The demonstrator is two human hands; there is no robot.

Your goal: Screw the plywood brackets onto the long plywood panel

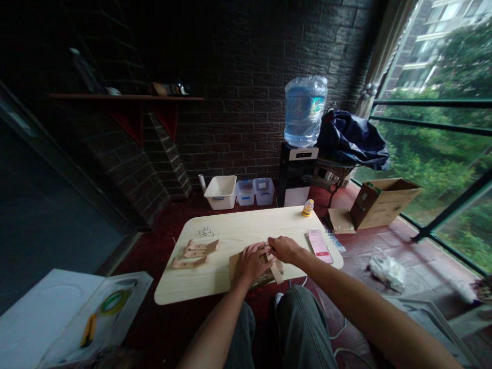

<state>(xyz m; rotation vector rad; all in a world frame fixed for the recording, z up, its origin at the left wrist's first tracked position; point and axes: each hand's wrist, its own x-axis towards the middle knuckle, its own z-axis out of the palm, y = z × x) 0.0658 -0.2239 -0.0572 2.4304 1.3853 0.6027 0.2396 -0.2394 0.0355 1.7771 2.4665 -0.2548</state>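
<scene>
A light-brown wooden piece [277, 273] lies at the table's near edge, over a brown cardboard sheet [233, 267]. My left hand [249, 264] bears down on this piece from the left, its fingers bent around it. Just beyond, my right hand [285, 249] is closed, fingertips pinched together at the far end of the piece. Whatever those fingertips grip is hidden. On the left of the table rest several similar bent wooden pieces [202, 249]. Behind them is a cluster of small metal hooks or bent rods [206, 231].
The pale table [180, 287] has rounded corners. A phone [320, 247] lies on its right side, and a yellow-based clear bottle [307, 208] stands at the far right corner. An opened case [111, 302] sits low on the left. Plastic bins [221, 197] and a water dispenser [298, 171] stand behind.
</scene>
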